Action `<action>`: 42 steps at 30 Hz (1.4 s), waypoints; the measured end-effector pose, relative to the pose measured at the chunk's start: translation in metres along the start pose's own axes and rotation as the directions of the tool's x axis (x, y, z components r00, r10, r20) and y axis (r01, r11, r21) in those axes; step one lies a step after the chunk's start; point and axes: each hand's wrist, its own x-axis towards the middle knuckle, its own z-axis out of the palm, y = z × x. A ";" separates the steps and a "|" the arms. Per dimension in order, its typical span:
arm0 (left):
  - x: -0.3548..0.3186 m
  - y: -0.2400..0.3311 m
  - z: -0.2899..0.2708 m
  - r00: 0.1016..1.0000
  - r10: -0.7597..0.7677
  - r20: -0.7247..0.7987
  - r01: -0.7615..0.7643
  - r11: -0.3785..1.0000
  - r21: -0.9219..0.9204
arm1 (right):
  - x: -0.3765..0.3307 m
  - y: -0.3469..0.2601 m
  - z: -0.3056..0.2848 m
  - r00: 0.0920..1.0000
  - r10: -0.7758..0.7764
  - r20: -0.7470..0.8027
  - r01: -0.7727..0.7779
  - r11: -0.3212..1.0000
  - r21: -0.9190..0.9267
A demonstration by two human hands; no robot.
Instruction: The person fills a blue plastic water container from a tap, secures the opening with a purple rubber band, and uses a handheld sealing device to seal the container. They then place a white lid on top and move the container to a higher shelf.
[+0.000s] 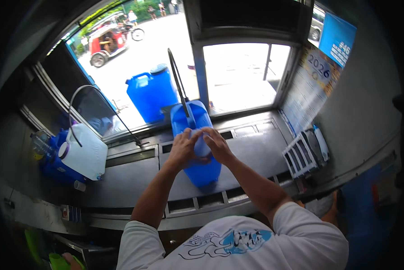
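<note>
A blue plastic water container (204, 173) stands upright on the metal counter in front of me. Over its top, my left hand (185, 146) and my right hand (217, 145) meet with bent fingers. Between them they grip a pale blue, rounded, see-through piece (201, 146), perhaps a cap; its exact kind is unclear. My fingers hide part of it and the container's mouth beneath. Just beyond my fingertips, a dark gooseneck spout (177, 76) comes down at the container's far end.
At the left, a white jug (86, 153) stands against blue containers, below a curved thin tube (70, 105). Another blue container (152, 96) is by the open window. A grey slatted rack (299, 155) sits at the right. The metal counter (256, 155) has slotted openings.
</note>
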 end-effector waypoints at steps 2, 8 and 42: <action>0.015 -0.023 -0.012 0.980 0.183 0.075 -0.185 0.983 0.019 | -0.003 -0.003 0.002 0.999 -0.049 -0.017 0.048 0.994 -0.102; 0.014 0.000 0.001 0.997 0.046 0.069 -0.054 0.991 0.124 | 0.005 -0.011 -0.006 0.998 0.056 0.029 -0.054 0.996 -0.074; 0.022 -0.020 -0.013 0.963 0.247 0.111 -0.256 0.964 0.075 | 0.000 -0.014 0.000 0.999 0.033 0.042 -0.029 0.994 -0.107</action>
